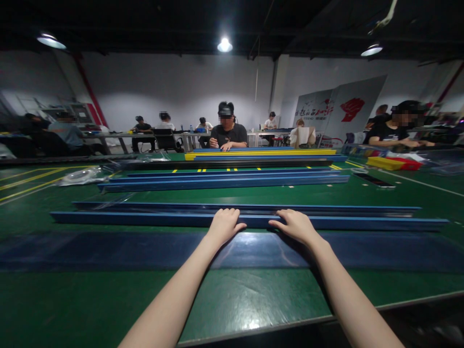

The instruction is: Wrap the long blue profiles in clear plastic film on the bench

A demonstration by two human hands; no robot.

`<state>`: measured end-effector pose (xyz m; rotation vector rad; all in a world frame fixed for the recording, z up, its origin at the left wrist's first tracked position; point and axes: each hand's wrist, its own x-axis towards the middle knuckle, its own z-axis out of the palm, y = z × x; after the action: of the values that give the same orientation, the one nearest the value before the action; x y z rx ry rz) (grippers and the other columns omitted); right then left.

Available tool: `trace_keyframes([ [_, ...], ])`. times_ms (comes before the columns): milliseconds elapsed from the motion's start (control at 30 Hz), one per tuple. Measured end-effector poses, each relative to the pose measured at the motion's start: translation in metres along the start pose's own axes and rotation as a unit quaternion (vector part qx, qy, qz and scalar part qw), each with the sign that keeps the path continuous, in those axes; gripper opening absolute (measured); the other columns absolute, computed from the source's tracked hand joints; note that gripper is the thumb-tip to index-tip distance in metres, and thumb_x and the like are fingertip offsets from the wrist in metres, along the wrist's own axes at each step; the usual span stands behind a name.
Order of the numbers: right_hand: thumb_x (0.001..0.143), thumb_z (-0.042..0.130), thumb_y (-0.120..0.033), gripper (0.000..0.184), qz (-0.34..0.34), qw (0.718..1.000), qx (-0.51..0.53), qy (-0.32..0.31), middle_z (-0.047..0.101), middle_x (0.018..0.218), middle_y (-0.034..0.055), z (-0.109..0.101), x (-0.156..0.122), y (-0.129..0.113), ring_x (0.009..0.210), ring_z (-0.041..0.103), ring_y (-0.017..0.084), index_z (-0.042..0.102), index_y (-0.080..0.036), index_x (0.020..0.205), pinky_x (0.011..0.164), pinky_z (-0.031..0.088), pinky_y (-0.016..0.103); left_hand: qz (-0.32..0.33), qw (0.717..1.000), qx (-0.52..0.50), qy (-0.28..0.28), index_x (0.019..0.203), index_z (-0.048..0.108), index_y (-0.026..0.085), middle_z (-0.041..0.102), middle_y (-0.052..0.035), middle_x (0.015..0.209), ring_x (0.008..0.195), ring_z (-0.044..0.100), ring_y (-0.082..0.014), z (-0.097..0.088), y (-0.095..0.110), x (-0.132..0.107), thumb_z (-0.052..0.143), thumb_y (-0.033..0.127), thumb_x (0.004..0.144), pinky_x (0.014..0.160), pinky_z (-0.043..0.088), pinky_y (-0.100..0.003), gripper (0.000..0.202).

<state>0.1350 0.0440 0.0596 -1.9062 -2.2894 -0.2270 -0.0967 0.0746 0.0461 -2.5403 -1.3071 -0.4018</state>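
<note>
A long blue rail lies across the green table in front of me, with a second dark blue rail just behind it. My left hand rests on the near rail with its fingers curled over the top edge. Close to the right, my right hand grips the same rail, thumb pointing left along it. A wide dark blue strip lies flat under my wrists, nearer to me than the rails.
More long blue rails and a yellow one lie farther back. A person in black sits opposite; another sits at the right by red and yellow pieces. Clear plastic wrap lies far left.
</note>
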Motion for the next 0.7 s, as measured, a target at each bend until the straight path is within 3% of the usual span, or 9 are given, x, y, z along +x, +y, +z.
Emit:
trace_keyframes([
  [700,0.083,0.036,-0.054,0.045,-0.004,1.000,0.004,0.004,0.065,0.101,0.0072,0.0000,-0.0009,-0.0003,0.093,0.058,0.022,0.063,-0.021,0.098,0.071,0.041,0.026,0.000,1.000,0.010,-0.003,0.089,0.053,0.016,0.062,-0.0080,0.089,0.085,0.057,-0.0227,0.0001,0.0004,0.0005,0.047,0.047,0.082,0.070,0.038,-0.032,0.033],
])
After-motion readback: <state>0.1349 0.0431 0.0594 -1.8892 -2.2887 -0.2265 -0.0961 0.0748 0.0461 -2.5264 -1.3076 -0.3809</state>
